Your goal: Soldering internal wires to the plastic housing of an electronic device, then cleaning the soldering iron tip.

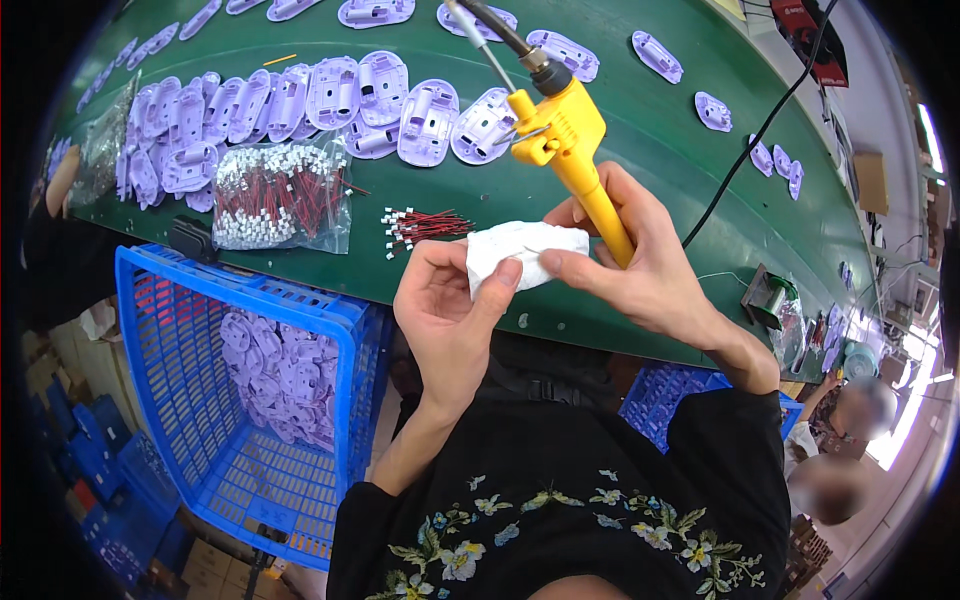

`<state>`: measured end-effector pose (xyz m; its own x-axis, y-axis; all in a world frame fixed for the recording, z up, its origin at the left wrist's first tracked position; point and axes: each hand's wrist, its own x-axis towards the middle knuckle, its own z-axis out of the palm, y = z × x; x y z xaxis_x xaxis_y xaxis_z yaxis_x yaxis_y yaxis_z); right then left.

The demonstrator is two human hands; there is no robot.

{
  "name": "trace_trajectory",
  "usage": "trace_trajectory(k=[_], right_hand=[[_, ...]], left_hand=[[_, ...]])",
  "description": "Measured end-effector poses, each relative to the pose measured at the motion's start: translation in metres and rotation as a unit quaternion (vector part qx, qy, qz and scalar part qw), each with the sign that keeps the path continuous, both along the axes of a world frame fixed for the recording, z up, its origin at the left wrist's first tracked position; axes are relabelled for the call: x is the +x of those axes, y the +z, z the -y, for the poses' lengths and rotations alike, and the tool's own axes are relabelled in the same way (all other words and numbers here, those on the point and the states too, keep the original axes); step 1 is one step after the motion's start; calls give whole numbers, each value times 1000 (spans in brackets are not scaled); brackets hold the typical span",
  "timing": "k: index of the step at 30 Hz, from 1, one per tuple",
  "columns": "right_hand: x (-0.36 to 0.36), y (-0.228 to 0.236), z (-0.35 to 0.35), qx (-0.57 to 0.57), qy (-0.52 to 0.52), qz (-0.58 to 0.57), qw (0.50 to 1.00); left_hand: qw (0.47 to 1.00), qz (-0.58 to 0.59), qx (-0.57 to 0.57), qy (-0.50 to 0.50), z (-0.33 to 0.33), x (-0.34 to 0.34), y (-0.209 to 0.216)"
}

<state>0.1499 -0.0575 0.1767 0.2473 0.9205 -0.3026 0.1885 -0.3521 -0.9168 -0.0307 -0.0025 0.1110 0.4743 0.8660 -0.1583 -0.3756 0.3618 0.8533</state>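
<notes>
My left hand (447, 318) pinches a folded white cloth (515, 242), possibly paper tissue, between thumb and fingers. Wrapped round the handle of a yellow soldering gun (575, 135), my right hand (655, 265) also presses its thumb to the cloth's right end. The gun points up and away to the left, its dark barrel and thin feed tube over the bench. Just beyond the cloth lies a loose bunch of red-and-black wires with white connectors (425, 228). A clear plastic bag (280, 235) of similar wires sits farther left.
Purple plastic shells (428, 122) line the green bench (640, 130), piled up at the left. A blue crate (235, 275) holding more shells stands at its near left edge. A black cable (750, 150) crosses the right side, near a solder spool (770, 295). Other people are nearby.
</notes>
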Motion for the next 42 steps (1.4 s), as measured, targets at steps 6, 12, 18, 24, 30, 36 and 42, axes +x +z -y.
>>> trace_trajectory(k=[6, 12, 18, 24, 30, 36, 42], right_hand=[[4, -6, 1, 30, -10, 11, 999], [4, 4, 3, -20, 58, 43, 997], [6, 2, 6, 40, 37, 110, 992], [13, -4, 22, 46, 127, 334, 933], [6, -15, 21, 69, 156, 358, 918], [5, -16, 21, 75, 185, 407, 892], [6, -22, 23, 79, 181, 432, 880]], left_hand=[[995, 23, -82, -55, -12, 0, 6], [970, 5, -142, -196, -19, -10, -8], [985, -147, 8, -89, -14, -28, 10], [775, -398, 407, 272, -43, -92, 83], [755, -346, 553, 69, -87, -31, 72], [753, -366, 545, -36, -86, -12, 62], [744, -393, 528, -117, -80, -10, 59]])
